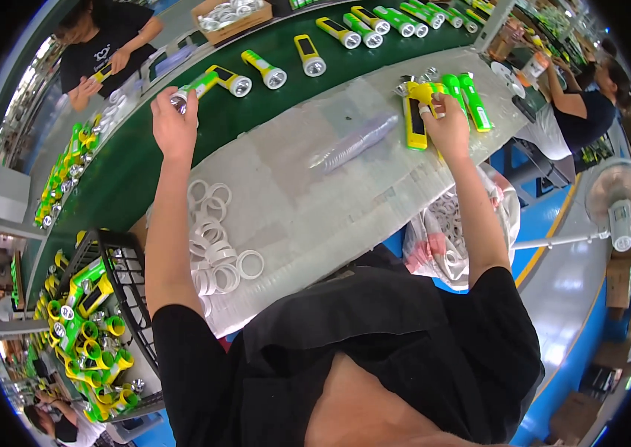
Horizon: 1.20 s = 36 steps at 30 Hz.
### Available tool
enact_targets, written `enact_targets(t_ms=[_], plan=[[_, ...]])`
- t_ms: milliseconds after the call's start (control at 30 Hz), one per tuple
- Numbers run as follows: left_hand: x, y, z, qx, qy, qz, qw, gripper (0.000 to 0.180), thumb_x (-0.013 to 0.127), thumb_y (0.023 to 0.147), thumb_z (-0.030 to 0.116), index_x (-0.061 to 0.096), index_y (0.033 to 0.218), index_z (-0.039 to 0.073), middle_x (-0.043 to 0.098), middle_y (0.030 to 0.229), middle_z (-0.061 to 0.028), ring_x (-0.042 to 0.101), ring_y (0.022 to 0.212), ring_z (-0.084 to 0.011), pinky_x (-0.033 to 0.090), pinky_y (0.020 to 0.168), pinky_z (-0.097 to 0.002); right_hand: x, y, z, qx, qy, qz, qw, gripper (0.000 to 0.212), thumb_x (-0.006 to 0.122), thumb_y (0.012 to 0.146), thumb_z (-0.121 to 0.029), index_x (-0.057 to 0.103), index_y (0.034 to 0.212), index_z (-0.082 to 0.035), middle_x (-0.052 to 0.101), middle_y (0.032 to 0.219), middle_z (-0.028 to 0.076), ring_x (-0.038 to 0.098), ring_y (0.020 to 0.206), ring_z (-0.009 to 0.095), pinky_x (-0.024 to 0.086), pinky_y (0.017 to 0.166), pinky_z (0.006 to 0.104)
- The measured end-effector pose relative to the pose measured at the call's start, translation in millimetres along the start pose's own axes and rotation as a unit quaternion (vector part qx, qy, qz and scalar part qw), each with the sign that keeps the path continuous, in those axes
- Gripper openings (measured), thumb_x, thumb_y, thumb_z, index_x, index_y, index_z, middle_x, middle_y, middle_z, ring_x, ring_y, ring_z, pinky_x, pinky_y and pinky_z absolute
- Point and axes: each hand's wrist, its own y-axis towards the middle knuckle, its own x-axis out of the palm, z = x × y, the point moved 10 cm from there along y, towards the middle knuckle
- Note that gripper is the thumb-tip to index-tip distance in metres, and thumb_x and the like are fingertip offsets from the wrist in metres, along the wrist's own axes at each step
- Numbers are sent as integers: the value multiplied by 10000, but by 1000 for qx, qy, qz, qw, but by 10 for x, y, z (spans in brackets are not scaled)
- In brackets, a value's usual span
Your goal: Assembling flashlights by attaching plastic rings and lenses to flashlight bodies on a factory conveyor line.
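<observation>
At the green conveyor belt's edge, my left hand (174,128) is closed round the white head of a green and yellow flashlight (202,84), whose body points up and right. My right hand (447,128) is at the right end of the worktable, fingers closed on a yellow flashlight part (422,92). Just beside those fingers lies a yellow flashlight with a dark panel (414,121). Two green flashlights (475,104) lie to the right of the hand, partly behind it. Small clear reflector-like pieces (428,74) sit beyond it.
White rings (218,253) lie loose at the table's left, beside a clear-wrapped stack of discs (356,144) mid-table. Several flashlights (309,56) line the belt (125,175). A black crate (129,279) of flashlight bodies stands left, a bag of rings (442,231) right. Co-workers sit nearby.
</observation>
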Motion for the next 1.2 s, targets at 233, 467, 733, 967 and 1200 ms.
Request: enact_targets(t_ms=[233, 467, 733, 967, 1200], plan=[[992, -233, 44, 76, 24, -200, 976, 343, 698, 824, 249, 618, 1120, 96, 614, 1123, -164, 582, 1053, -356, 480, 901, -436, 139, 245, 331, 71, -271, -158, 947, 706, 716, 740, -469, 543, 1267, -33, 670, 1062, 184, 661, 968, 313, 529, 820, 415], [610, -579, 1606, 40, -334, -266, 903, 397, 689, 872, 340, 616, 1149, 66, 615, 1159, -159, 604, 1057, -304, 479, 901, -359, -21, 198, 53, 28, -49, -116, 992, 638, 746, 668, -307, 476, 1102, 75, 646, 917, 253, 640, 864, 397, 503, 762, 438], [535, -1341, 2212, -103, -563, -297, 764, 585, 621, 932, 384, 457, 1349, 8, 585, 1180, -160, 599, 1046, -198, 510, 822, -310, 171, -719, -1290, -114, 156, -206, 959, 631, 714, 718, -211, 408, 1232, -9, 653, 883, 211, 662, 811, 375, 517, 716, 420], [-136, -1474, 1673, -133, -508, -193, 829, 247, 607, 942, 257, 641, 1064, 45, 621, 988, -61, 577, 837, -136, 469, 645, -271, 548, -1472, -1773, -102, 229, -346, 904, 644, 717, 855, -390, 394, 1258, -7, 658, 950, 131, 663, 813, 239, 526, 737, 342], [-559, -1735, 1942, 119, -452, -234, 852, 315, 394, 982, 245, 625, 1104, 68, 612, 1169, -99, 531, 1126, -303, 340, 1005, -401, 970, -2207, -1935, 182, 518, -520, 655, 491, 533, 974, -400, 394, 1283, -45, 569, 915, 116, 605, 745, 202, 493, 665, 326]])
